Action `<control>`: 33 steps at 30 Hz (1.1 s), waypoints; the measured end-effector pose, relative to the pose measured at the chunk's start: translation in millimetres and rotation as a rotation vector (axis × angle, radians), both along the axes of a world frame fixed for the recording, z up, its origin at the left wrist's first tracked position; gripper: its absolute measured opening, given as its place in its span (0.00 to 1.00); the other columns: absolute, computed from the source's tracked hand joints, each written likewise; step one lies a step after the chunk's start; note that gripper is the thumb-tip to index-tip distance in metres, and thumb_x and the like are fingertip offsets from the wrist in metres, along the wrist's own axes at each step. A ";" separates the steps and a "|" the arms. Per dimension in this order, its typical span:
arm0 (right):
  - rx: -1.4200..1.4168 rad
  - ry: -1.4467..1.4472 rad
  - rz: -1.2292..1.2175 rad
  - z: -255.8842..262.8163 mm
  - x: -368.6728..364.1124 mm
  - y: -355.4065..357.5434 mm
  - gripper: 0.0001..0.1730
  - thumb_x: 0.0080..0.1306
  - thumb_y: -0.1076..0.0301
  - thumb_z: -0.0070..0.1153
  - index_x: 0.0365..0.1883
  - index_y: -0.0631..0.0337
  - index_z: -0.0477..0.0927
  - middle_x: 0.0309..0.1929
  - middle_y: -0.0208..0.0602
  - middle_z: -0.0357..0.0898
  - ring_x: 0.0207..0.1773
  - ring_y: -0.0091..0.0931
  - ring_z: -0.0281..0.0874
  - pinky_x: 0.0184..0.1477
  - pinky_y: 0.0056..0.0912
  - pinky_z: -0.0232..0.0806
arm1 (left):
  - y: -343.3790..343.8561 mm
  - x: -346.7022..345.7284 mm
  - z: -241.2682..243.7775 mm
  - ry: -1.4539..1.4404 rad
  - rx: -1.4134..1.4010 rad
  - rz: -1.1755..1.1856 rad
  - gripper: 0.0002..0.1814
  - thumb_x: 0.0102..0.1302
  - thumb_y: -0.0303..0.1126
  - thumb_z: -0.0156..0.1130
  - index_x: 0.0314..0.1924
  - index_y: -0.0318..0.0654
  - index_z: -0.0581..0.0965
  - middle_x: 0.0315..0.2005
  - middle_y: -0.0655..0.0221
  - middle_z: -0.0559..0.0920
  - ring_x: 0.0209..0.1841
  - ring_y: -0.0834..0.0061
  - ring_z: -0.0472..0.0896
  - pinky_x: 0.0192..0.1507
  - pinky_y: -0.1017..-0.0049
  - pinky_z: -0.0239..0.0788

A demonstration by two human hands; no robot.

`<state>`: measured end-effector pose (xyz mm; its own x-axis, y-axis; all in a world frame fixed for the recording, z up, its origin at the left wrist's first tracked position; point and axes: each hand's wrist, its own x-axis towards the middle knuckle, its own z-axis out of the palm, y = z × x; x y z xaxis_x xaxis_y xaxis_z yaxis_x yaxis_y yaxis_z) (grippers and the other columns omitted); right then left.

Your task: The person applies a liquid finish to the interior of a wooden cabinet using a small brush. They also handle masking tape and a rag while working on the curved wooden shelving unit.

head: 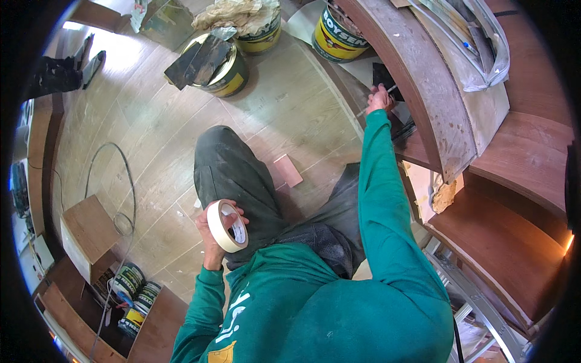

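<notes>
My left hand [209,233] grips a roll of cream masking tape [219,230] above my bent knee, with fingers through its core. Stretched far forward, my right hand [380,100] is closed around a thin, light stick-like tool [361,112]. Which tool it is cannot be made out. That hand is low at the opening beneath a curved wooden shelf edge [399,59]. Just beyond the fingers is a dark flat piece [385,75]. On the floor between my legs lies a small reddish wood offcut [288,170].
Boysen paint cans [338,38] stand ahead, one topped with dark flat pieces [199,61]. Plastic-covered items [481,45] rest on the shelf. An aluminium ladder [481,299] is at right. A cable [131,190] and wooden box [91,227] are left; another person's feet [93,68] show beyond.
</notes>
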<state>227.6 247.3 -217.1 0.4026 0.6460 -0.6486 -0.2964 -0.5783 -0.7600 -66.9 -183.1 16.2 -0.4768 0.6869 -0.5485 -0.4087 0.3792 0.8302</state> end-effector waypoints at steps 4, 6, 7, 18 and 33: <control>-0.007 -0.337 0.112 35.6 -7.2 -24.7 0.21 0.67 0.49 0.56 0.34 0.61 0.81 0.30 0.37 0.84 0.13 0.22 0.65 0.14 0.26 0.55 | -6.4 3.2 -4.5 0.032 -0.043 0.048 0.18 0.54 0.30 0.64 0.42 0.25 0.78 0.27 0.55 0.83 0.24 0.65 0.84 0.25 0.71 0.78; -0.072 -0.632 0.139 -16.2 46.8 -8.4 0.29 0.64 0.43 0.55 0.43 0.62 0.84 0.37 0.39 0.86 0.21 0.26 0.75 0.17 0.26 0.61 | -3.5 1.4 -0.8 0.031 -0.045 0.029 0.18 0.53 0.30 0.64 0.42 0.24 0.78 0.27 0.55 0.83 0.24 0.65 0.84 0.25 0.71 0.78; 0.092 -0.952 0.027 -56.4 91.6 5.0 0.29 0.63 0.42 0.55 0.43 0.61 0.84 0.38 0.39 0.86 0.25 0.28 0.77 0.21 0.28 0.64 | 0.3 -3.8 -0.9 0.028 -0.044 0.006 0.18 0.53 0.30 0.64 0.42 0.24 0.78 0.27 0.55 0.83 0.24 0.65 0.84 0.26 0.71 0.78; -0.147 -1.012 0.588 -11.2 79.7 46.1 0.28 0.62 0.43 0.57 0.42 0.61 0.84 0.38 0.40 0.85 0.27 0.30 0.78 0.24 0.30 0.65 | -6.9 2.1 -2.5 0.004 -0.014 -0.002 0.15 0.56 0.26 0.68 0.42 0.26 0.78 0.27 0.55 0.83 0.25 0.62 0.85 0.26 0.69 0.79; -0.211 -0.932 1.075 3.9 76.8 49.4 0.27 0.61 0.44 0.59 0.41 0.61 0.83 0.37 0.41 0.85 0.29 0.32 0.78 0.28 0.33 0.66 | 27.4 10.1 7.2 0.152 -0.098 -0.104 0.20 0.53 0.33 0.61 0.42 0.24 0.78 0.27 0.56 0.83 0.25 0.65 0.85 0.26 0.71 0.79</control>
